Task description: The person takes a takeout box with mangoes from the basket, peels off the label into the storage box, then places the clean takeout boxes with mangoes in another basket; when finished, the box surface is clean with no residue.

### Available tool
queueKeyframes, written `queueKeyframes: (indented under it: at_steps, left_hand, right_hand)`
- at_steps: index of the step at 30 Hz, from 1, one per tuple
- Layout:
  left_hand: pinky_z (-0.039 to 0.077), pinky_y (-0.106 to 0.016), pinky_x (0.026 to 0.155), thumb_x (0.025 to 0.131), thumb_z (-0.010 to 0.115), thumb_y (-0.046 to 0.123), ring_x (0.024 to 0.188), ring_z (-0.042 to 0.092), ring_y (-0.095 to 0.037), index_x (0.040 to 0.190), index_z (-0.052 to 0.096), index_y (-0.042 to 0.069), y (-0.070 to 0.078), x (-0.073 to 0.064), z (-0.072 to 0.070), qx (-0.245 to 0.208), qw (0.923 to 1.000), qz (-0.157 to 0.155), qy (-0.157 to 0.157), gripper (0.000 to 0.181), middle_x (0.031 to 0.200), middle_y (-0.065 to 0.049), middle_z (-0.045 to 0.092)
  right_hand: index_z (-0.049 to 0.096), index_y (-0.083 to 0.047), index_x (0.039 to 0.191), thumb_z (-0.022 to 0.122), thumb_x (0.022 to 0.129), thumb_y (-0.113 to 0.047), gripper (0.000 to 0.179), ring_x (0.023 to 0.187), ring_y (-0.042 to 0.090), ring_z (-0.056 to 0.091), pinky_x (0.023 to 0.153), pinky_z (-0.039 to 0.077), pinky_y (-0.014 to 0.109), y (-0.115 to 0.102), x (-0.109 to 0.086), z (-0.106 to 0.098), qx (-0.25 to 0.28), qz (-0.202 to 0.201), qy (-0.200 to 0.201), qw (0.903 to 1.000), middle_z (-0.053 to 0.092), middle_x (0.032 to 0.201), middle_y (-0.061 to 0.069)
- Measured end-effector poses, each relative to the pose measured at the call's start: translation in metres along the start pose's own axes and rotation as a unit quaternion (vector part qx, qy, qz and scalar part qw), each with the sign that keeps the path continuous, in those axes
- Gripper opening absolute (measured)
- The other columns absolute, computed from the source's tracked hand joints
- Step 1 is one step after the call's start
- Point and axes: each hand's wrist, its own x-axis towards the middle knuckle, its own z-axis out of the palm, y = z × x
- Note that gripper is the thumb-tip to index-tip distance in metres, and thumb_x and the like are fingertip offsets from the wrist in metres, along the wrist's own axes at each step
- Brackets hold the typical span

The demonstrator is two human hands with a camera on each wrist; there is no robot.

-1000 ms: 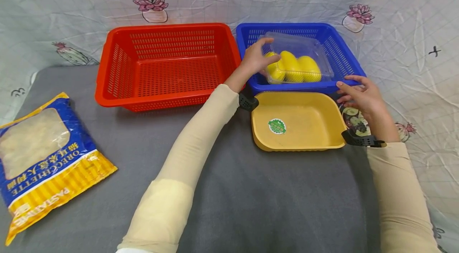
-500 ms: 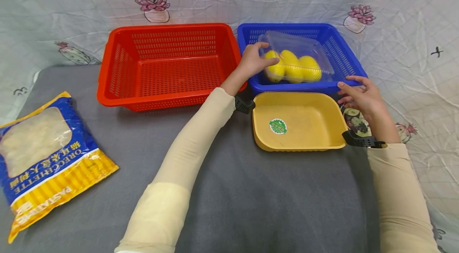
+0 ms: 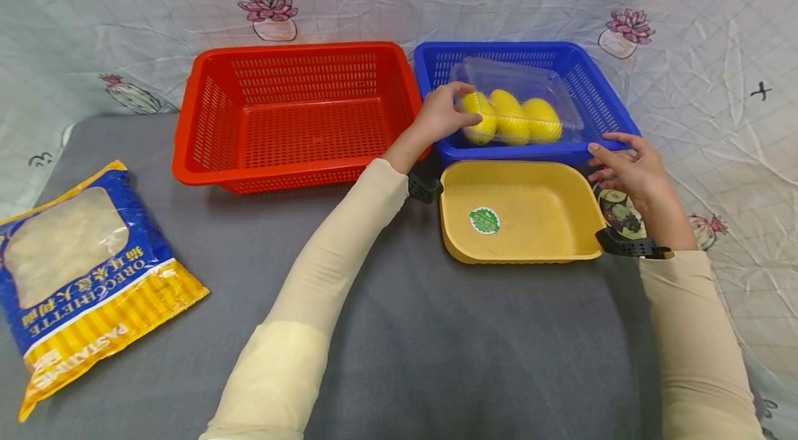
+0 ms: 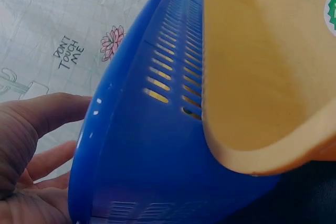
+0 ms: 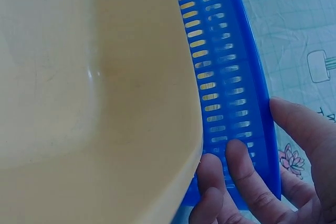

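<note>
In the head view, a clear plastic clamshell box [image 3: 530,76] with three yellow oval fruits [image 3: 511,118] sits tilted inside the blue basket [image 3: 601,97]. My left hand [image 3: 441,113] reaches over the basket's left side; its thumb and fingers are spread apart at the box's left end. The left wrist view shows that hand partly hidden behind the blue rim. At the basket's front right corner is my right hand [image 3: 639,173]. One digit lies on the rim and other fingers [image 5: 252,182] bend against the outer wall in the right wrist view.
A yellow tub [image 3: 530,211] with a green sticker stands directly in front of the blue basket. Left of that is a red basket [image 3: 299,128]. A pasta bag [image 3: 93,274] lies at the far left of the grey table [image 3: 486,350]. Printed cloth hangs behind.
My left hand has shifted a little left and toward me across the end of the clamshell box. Right hand, box and baskets keep their places; the head view has shifted slightly.
</note>
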Motion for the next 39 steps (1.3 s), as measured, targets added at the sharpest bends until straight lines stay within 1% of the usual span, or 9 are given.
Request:
queueKeyframes:
  at_steps: [4,9,16,20,23,28,33,35,39]
  left_hand:
    - [0.049,-0.023,0.094,0.092,0.068,0.020,0.123,0.052,-0.021,0.140,0.051,0.010,0.000,-0.003,0.003,0.013,0.9999,0.011,-0.001,0.052,0.143,-0.005,0.051]
    - [0.046,-0.025,0.100,0.093,0.067,0.020,0.129,0.049,-0.023,0.137,0.054,0.008,-0.004,-0.005,0.004,0.006,0.9997,0.025,0.000,0.048,0.141,-0.007,0.052]
    - [0.047,-0.026,0.100,0.094,0.065,0.020,0.129,0.050,-0.023,0.136,0.054,0.005,-0.007,-0.013,0.004,-0.032,0.9988,0.038,-0.002,0.046,0.140,-0.010,0.053]
    - [0.050,-0.028,0.097,0.095,0.064,0.019,0.127,0.053,-0.025,0.135,0.054,0.005,-0.010,-0.019,0.003,-0.052,0.9976,0.046,-0.002,0.044,0.140,-0.011,0.053]
    - [0.051,-0.027,0.095,0.097,0.061,0.017,0.124,0.056,-0.024,0.134,0.055,0.005,-0.014,-0.021,0.001,-0.060,0.9964,0.060,0.006,0.040,0.138,-0.012,0.054]
    - [0.050,-0.023,0.094,0.098,0.057,0.015,0.116,0.060,-0.021,0.132,0.057,0.005,-0.017,-0.027,-0.002,-0.080,0.9932,0.083,0.015,0.035,0.135,-0.011,0.057]
    - [0.055,-0.025,0.083,0.098,0.058,0.012,0.107,0.064,-0.026,0.131,0.056,0.003,-0.016,-0.039,-0.006,-0.126,0.9882,0.086,0.011,0.035,0.130,-0.015,0.058]
    - [0.057,-0.025,0.078,0.097,0.059,0.011,0.103,0.065,-0.030,0.131,0.056,0.002,-0.015,-0.045,-0.009,-0.136,0.9868,0.088,0.013,0.035,0.127,-0.015,0.059]
    - [0.057,-0.026,0.074,0.096,0.060,0.012,0.100,0.066,-0.032,0.129,0.057,0.003,-0.010,-0.054,-0.014,-0.137,0.9855,0.097,0.028,0.034,0.121,-0.013,0.061]
  right_hand:
    - [0.037,-0.017,0.137,0.067,0.090,-0.037,0.059,0.062,0.007,0.068,0.058,0.056,0.023,0.000,-0.001,0.000,-0.012,0.008,0.000,0.9999,0.068,0.075,-0.015]
    - [0.037,-0.015,0.138,0.068,0.088,-0.040,0.063,0.062,0.007,0.068,0.059,0.057,0.023,0.002,0.001,-0.001,-0.020,0.006,0.004,0.9998,0.069,0.076,-0.015]
    - [0.033,-0.012,0.141,0.067,0.089,-0.040,0.069,0.063,0.008,0.068,0.060,0.057,0.023,0.003,0.004,-0.003,-0.020,-0.001,-0.005,0.9998,0.069,0.077,-0.013]
    - [0.032,-0.007,0.143,0.064,0.091,-0.040,0.070,0.063,0.007,0.068,0.061,0.057,0.023,0.004,0.005,-0.002,-0.044,-0.014,-0.012,0.9988,0.069,0.077,-0.015]
    - [0.040,-0.011,0.136,0.063,0.093,-0.035,0.055,0.062,0.007,0.068,0.060,0.057,0.023,0.003,0.004,0.000,-0.040,-0.031,-0.017,0.9986,0.069,0.077,-0.015]
    - [0.053,-0.023,0.116,0.065,0.093,-0.026,0.026,0.061,0.007,0.068,0.055,0.055,0.021,-0.003,0.000,0.004,-0.002,-0.059,-0.020,0.9980,0.070,0.076,-0.013]
    - [0.058,-0.015,0.117,0.065,0.094,-0.025,0.026,0.063,0.006,0.067,0.056,0.053,0.018,-0.011,-0.009,0.012,-0.020,-0.090,-0.011,0.9957,0.069,0.078,-0.013]
    - [0.061,-0.013,0.117,0.065,0.094,-0.024,0.026,0.063,0.007,0.067,0.056,0.053,0.018,-0.015,-0.013,0.016,-0.027,-0.106,-0.008,0.9940,0.069,0.079,-0.012]
    - [0.067,-0.017,0.112,0.064,0.094,-0.021,0.018,0.063,0.006,0.065,0.056,0.052,0.017,-0.023,-0.017,0.025,-0.051,-0.144,-0.008,0.9883,0.069,0.079,-0.012]
